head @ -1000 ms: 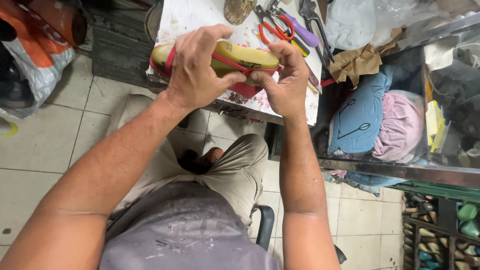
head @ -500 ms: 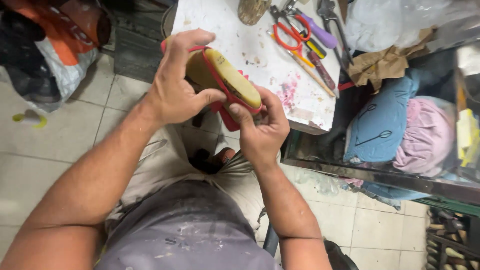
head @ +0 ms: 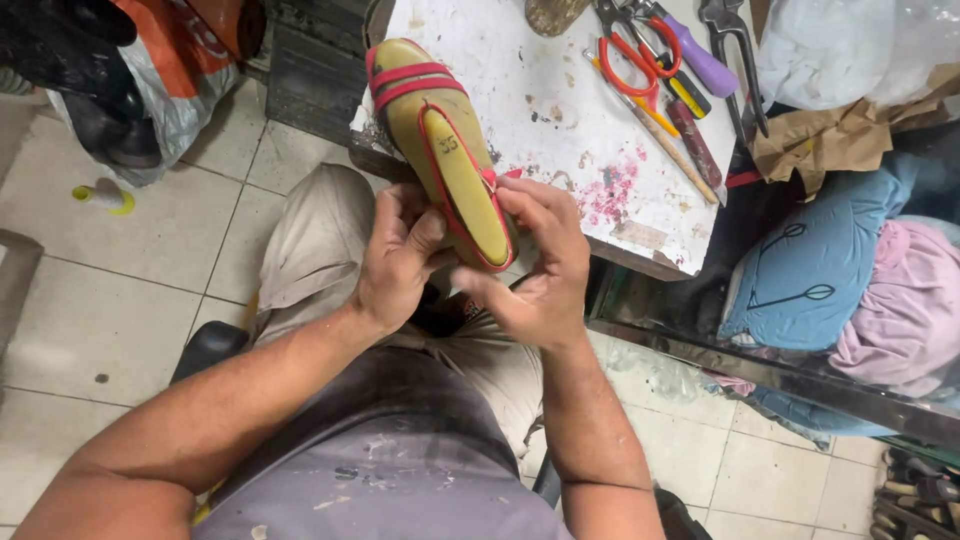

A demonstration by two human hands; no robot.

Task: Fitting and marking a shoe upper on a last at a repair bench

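Note:
An olive-yellow sandal (head: 440,140) with red straps and red edging points away from me, its toe over the white worktable (head: 560,120). My left hand (head: 400,255) grips the heel end from the left side. My right hand (head: 540,265) holds the same heel end from the right, thumb and fingers pinching the red strap at the sandal's edge. Both hands hover above my lap, just in front of the table's near edge.
On the table's far side lie red-handled scissors (head: 632,60), a purple-handled tool (head: 700,55), pliers (head: 735,50) and thin sticks. Blue and pink cloth bundles (head: 850,280) fill a shelf to the right. Bags and dark shoes (head: 120,80) sit on the tiled floor at left.
The sandal has turned from lying crosswise to pointing away from me. My left hand has slid from the top of the sandal down to its heel end, beside my right hand.

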